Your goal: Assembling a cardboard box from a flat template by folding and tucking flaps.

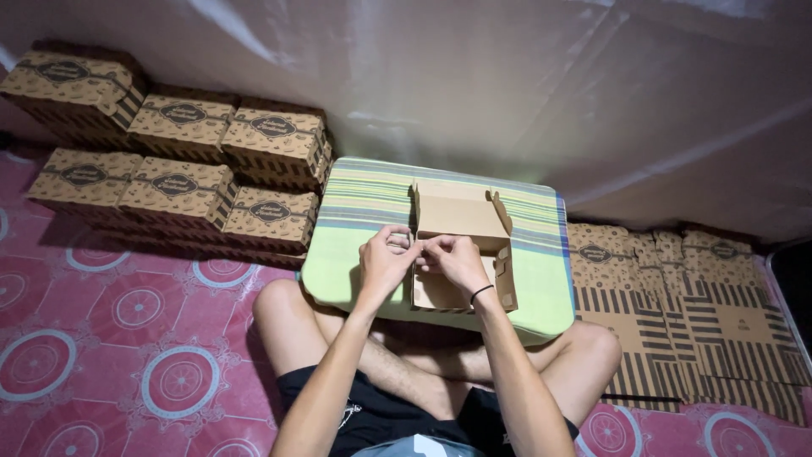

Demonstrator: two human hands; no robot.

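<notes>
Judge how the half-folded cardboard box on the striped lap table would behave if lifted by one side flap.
The cardboard box is thin, open sheet, so probably light. Its lid and flaps stand unlocked, so it would likely flex or unfold rather than stay rigid. With flat faces it should not roll. Both the left hand and right hand pinch its left wall, hinting it needs support.

Your low table (pixel 364 279): striped green top, resting over your crossed legs. On it, one half-folded cardboard box (pixel 461 216), lid up. Pink patterned floor mat (pixel 127 338) carries finished box stacks (pixel 182 173) at your left, flat unfolded blanks (pixel 677 313) at your right.
</notes>
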